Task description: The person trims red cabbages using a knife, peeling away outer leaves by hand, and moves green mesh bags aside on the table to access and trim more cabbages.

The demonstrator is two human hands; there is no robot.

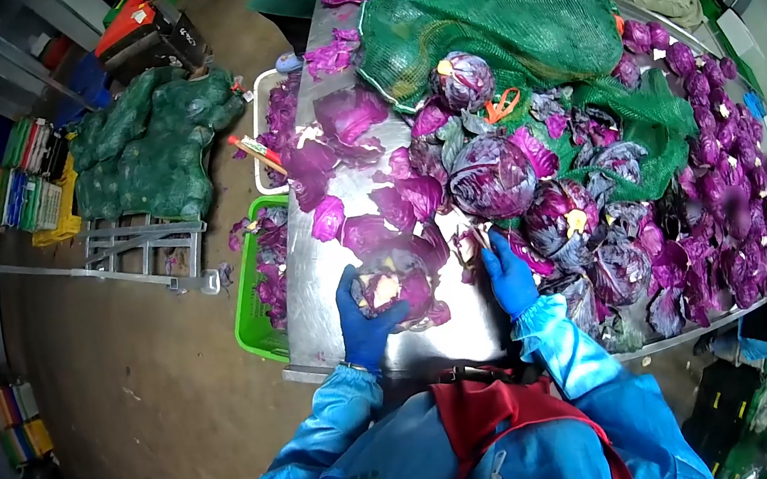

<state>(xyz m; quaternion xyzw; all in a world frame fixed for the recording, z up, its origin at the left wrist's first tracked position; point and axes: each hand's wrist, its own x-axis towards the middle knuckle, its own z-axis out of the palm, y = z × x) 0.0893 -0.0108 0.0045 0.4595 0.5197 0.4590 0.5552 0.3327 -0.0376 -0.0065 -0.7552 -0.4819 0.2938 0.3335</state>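
Note:
My left hand [367, 327], in a blue glove, is curled round the side of a red cabbage [407, 285] at the table's near edge. The cabbage's pale cut stem end faces up, and it looks slightly blurred. To its right, my right hand [510, 278], also gloved in blue, has its fingertips at a pale and purple scrap [472, 244]. Whatever lies in those fingers cannot be made out. Loose purple leaves [393, 203] lie beyond the left hand. Whole red cabbages [491, 176] with dark outer leaves are heaped beyond and beside the right hand.
Stripped purple cabbages [726, 178] are piled along the right side of the metal table [317, 294]. Green mesh sacks [490, 20] lie at its far end. Leaf-filled green [253, 313] and white [257, 149] crates stand left. Filled sacks [156, 145] sit farther left, near a ladder [147, 247].

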